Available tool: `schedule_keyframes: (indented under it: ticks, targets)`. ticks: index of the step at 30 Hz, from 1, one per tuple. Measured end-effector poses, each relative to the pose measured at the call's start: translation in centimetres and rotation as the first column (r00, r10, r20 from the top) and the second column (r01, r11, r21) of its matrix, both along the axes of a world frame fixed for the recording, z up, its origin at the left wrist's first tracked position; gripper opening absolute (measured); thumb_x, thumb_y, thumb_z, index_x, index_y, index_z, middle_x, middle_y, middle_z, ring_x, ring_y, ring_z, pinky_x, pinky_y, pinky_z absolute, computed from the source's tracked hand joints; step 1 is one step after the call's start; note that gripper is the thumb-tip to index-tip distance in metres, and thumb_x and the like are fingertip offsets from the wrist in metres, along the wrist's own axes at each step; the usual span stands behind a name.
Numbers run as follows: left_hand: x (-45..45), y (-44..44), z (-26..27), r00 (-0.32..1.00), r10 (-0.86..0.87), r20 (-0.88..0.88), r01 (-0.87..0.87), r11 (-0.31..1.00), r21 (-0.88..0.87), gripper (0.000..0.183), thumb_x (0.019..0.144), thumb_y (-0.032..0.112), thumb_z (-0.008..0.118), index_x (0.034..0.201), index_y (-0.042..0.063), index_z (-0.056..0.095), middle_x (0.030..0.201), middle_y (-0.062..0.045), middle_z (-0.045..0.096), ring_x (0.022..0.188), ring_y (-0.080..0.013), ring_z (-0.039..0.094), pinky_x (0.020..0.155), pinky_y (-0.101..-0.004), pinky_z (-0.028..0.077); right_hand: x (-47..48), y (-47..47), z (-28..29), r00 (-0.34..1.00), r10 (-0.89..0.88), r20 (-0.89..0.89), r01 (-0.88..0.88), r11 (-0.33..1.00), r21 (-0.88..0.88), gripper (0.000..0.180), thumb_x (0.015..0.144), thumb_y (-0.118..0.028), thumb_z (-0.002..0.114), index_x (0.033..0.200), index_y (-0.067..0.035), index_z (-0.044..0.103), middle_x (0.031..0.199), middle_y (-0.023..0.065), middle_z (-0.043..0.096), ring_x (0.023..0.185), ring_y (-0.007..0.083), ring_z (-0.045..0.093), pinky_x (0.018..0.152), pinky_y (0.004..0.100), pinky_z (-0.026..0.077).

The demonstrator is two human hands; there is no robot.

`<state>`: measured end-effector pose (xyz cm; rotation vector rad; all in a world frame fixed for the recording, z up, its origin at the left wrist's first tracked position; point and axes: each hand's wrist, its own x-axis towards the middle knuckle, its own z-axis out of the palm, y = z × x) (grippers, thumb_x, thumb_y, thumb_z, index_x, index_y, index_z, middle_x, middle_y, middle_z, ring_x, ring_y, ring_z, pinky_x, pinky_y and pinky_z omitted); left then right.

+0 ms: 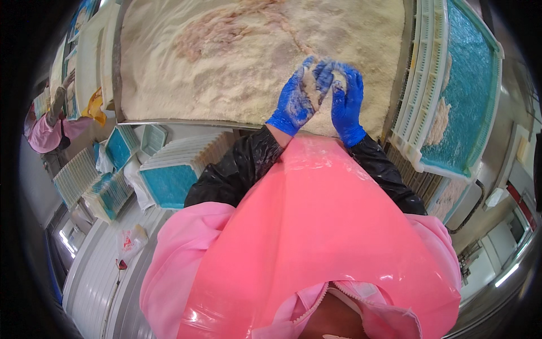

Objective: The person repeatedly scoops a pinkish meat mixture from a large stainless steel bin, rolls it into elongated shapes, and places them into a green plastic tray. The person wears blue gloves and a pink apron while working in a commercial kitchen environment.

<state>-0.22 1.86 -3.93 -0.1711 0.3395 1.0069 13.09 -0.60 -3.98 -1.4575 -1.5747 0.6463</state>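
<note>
Both hands wear blue gloves dusted with pale crumbs, and they meet above the near right part of a metal-rimmed table spread with breadcrumb-like coating (347, 34). My left hand (295, 99) curls around a crumb-covered piece of food (312, 89). Touching its fingers, my right hand (349, 95) is bent with pale crumbs between thumb and fingers; whether it grips a piece of its own cannot be told. A pinkish heap of raw, meat-like pieces (211, 34) lies partly coated in the crumbs farther back.
At the right, stacked plastic trays (487, 127) stand beside the table, the top one blue-lined with coated pieces (440, 120). More blue-lined trays (167, 184) are stacked at the left below the table edge. A co-worker in pink (46, 133) stands far left, near a yellow cloth or bag (95, 106).
</note>
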Motion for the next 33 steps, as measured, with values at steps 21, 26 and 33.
schedule_keyframes:
  ticks: [21,26,33]
  targets:
    - [-9.0,0.2,-6.1,0.997,0.073,-0.019,-0.076,0.961,-0.267,0.025,0.092,0.025,0.047,0.114,0.012,0.053,0.090,0.000,0.061,0.066,-0.0108,0.056,0.051,-0.0222,0.043,-2.8,11.6,-6.7,0.702,0.060,0.710,-0.046,0.998,-0.040,0.037,0.073,-0.036,0.068,0.100,-0.011,0.064,0.097,0.0079,0.060,0.096,0.0240,0.053,0.088,0.0412,0.036]
    - [-10.1,0.9,-5.3,0.993,0.106,0.045,-0.088,0.949,-0.303,0.025,0.093,0.024,0.045,0.113,0.012,0.055,0.095,-0.002,0.063,0.069,-0.0123,0.058,0.054,-0.0248,0.046,1.9,14.9,-9.8,0.868,-0.131,-0.478,-0.112,0.887,-0.447,0.033,0.080,-0.023,0.066,0.106,-0.003,0.061,0.098,0.0062,0.064,0.087,0.0148,0.059,0.076,0.0275,0.046]
    - [-9.9,2.0,-6.4,0.989,0.049,0.143,-0.012,0.969,-0.248,0.028,0.094,0.022,0.044,0.117,0.012,0.055,0.102,-0.004,0.063,0.081,-0.0164,0.062,0.063,-0.0278,0.051,6.2,17.0,-8.8,0.925,-0.261,-0.278,0.241,0.965,-0.103,0.026,0.084,-0.014,0.061,0.106,0.000,0.061,0.101,0.0051,0.064,0.085,0.0125,0.059,0.079,0.0265,0.047]
